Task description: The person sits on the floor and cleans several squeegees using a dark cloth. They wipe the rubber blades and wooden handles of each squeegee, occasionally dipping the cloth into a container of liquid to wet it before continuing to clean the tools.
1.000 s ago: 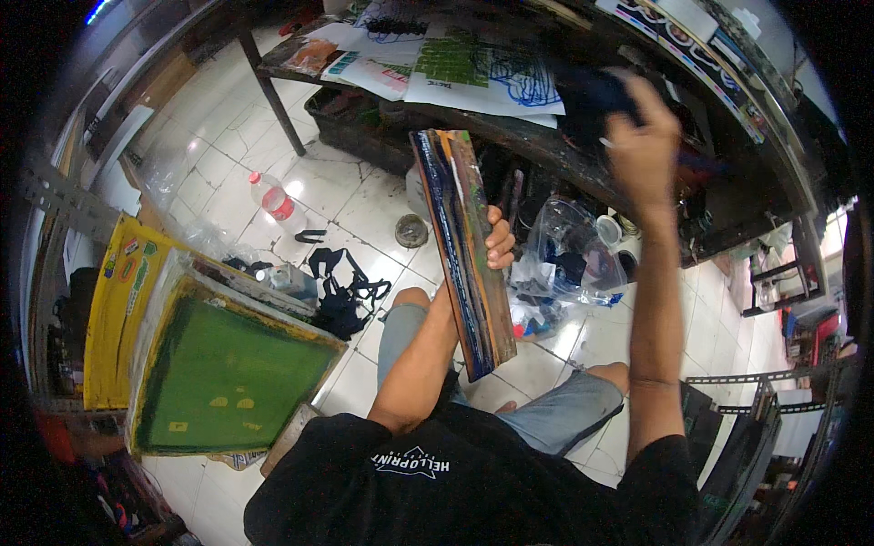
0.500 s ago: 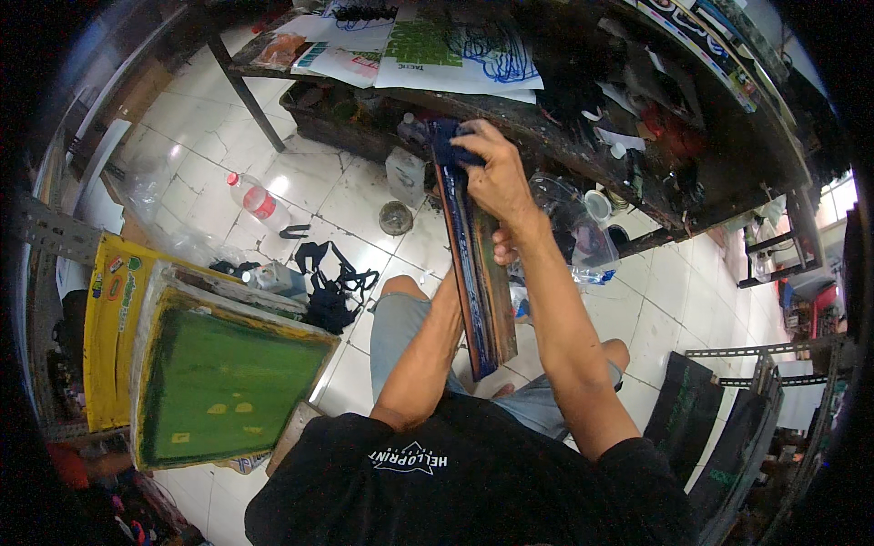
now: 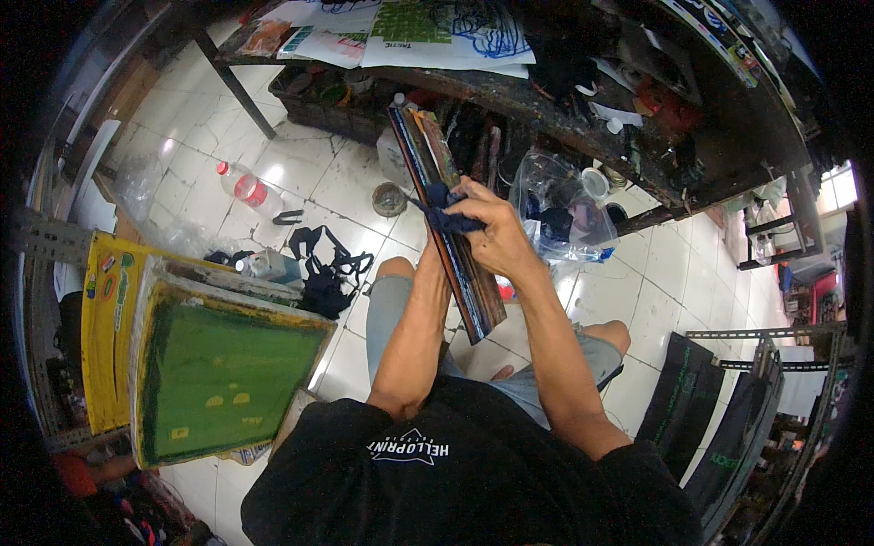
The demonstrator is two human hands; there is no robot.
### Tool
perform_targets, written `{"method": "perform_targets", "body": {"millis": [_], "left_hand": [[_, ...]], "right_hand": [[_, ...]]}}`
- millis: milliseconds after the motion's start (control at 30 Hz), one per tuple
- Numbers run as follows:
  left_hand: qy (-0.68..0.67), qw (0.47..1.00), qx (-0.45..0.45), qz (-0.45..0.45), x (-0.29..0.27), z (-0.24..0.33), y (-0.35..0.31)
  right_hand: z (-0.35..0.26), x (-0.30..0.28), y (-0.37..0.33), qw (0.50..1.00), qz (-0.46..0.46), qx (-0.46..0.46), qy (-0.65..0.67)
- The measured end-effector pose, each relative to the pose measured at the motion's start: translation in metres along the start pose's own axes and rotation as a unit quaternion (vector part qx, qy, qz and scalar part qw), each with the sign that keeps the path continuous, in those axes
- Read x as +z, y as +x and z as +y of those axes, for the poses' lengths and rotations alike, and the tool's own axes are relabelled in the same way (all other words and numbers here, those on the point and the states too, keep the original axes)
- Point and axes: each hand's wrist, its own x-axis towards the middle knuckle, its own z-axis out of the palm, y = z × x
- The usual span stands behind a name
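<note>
A long wooden squeegee (image 3: 481,305) with a dark, ink-smeared blade edge is tilted over my lap, its far end toward the table. My right hand (image 3: 496,229) is closed on a dark blue cloth (image 3: 441,211) and presses it against the middle of the blade side. Beneath the squeegee, my left hand (image 3: 435,258) supports it from the left; its fingers are mostly hidden behind the wood and my right hand.
Ahead stands a dark worktable (image 3: 583,127) with printed sheets (image 3: 437,41). A plastic bottle (image 3: 244,187), a small round tin (image 3: 390,199) and black straps (image 3: 328,273) lie on the tiled floor. Green screen frames (image 3: 232,373) lean at left; a clear plastic bag (image 3: 564,214) is at right.
My right hand has slid the cloth from the squeegee's far end down to its middle, toward me. The squeegee has shifted slightly up and left, uncovering its far end.
</note>
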Motion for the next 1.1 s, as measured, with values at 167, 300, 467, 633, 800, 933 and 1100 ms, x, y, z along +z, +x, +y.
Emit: {"method": "perform_targets", "body": {"millis": [167, 300, 467, 633, 800, 933, 1100], "left_hand": [[-0.016, 0.999, 0.037, 0.022, -0.005, 0.014, -0.004], [-0.014, 0.998, 0.055, 0.036, -0.008, 0.031, -0.008], [-0.019, 0.978, 0.123, 0.169, 0.006, 0.036, -0.006], [0.002, 0.951, 0.198, 0.238, 0.02, 0.05, -0.012], [0.048, 0.983, 0.15, 0.097, 0.007, 0.051, -0.02], [0.056, 0.992, 0.112, -0.011, 0.015, 0.032, -0.009], [0.044, 0.996, 0.069, -0.02, 0.024, 0.01, 0.0]], "right_hand": [[-0.006, -0.001, -0.028, 0.999, -0.01, 0.008, 0.039], [-0.017, -0.012, -0.042, 0.993, -0.04, 0.064, 0.091], [-0.03, -0.036, -0.064, 0.981, -0.088, 0.157, 0.077], [-0.021, -0.071, -0.088, 0.983, -0.048, 0.165, 0.062], [-0.008, -0.083, -0.082, 0.957, 0.189, 0.197, 0.094], [-0.022, -0.069, -0.043, 0.954, 0.253, 0.156, -0.042], [-0.033, -0.06, 0.01, 0.953, 0.261, 0.062, -0.139]]}}
